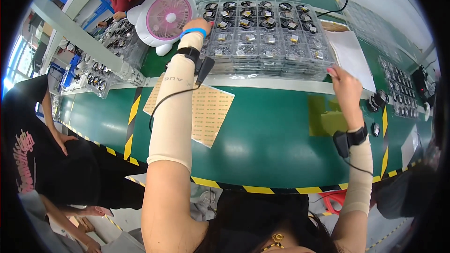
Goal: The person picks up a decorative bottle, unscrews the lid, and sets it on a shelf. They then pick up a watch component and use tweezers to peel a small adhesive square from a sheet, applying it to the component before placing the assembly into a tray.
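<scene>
A clear plastic tray (260, 56) tops a stack of similar trays, its compartments holding black coiled cables with small parts and, in the nearer rows, small silvery pieces. My left hand (198, 25), with a blue band at the wrist, is closed at the tray's left edge; its fingertips touch the rim and are partly hidden. At the front right corner of the stack is my right hand (347, 88), fingers curled and thumb close to the corner. Whatever it pinches is too small to make out. Both forearms wear beige sleeves and black wrist devices with cables.
A pink and white fan (169, 18) stands left of the trays. On the green table (262, 136) lie a printed tan sheet (213, 112), a yellow film (321, 122) and a black coil (376, 129). White paper (354, 56) is at right. Other people stand at left.
</scene>
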`<action>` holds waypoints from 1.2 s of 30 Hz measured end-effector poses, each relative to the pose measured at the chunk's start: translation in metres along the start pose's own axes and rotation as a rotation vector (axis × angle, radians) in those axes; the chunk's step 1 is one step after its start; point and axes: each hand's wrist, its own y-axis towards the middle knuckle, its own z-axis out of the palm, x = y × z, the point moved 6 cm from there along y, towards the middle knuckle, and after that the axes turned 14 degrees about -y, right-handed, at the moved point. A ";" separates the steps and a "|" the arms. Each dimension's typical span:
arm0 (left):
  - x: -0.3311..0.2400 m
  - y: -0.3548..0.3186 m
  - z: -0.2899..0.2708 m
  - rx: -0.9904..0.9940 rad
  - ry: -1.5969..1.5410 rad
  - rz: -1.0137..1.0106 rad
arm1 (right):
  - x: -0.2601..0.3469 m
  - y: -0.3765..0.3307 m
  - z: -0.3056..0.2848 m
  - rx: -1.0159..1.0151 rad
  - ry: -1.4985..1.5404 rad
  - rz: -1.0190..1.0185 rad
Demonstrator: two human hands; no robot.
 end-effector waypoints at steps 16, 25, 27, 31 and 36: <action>0.111 0.041 -0.030 -0.111 -0.433 0.038 | 0.289 -0.150 -0.043 -0.051 0.762 -1.035; -0.010 -0.153 0.008 0.678 -1.389 0.160 | 0.104 -0.134 -0.017 0.154 0.724 -0.951; -0.042 -0.214 0.024 0.765 -1.231 0.248 | 0.094 -0.131 -0.025 0.186 0.653 -0.908; -0.092 -0.291 0.075 0.862 -1.117 0.249 | 0.082 -0.108 -0.040 0.043 0.704 -0.421; -0.105 -0.323 0.110 1.127 -1.547 -0.061 | 0.102 -0.125 -0.019 0.148 0.793 -0.435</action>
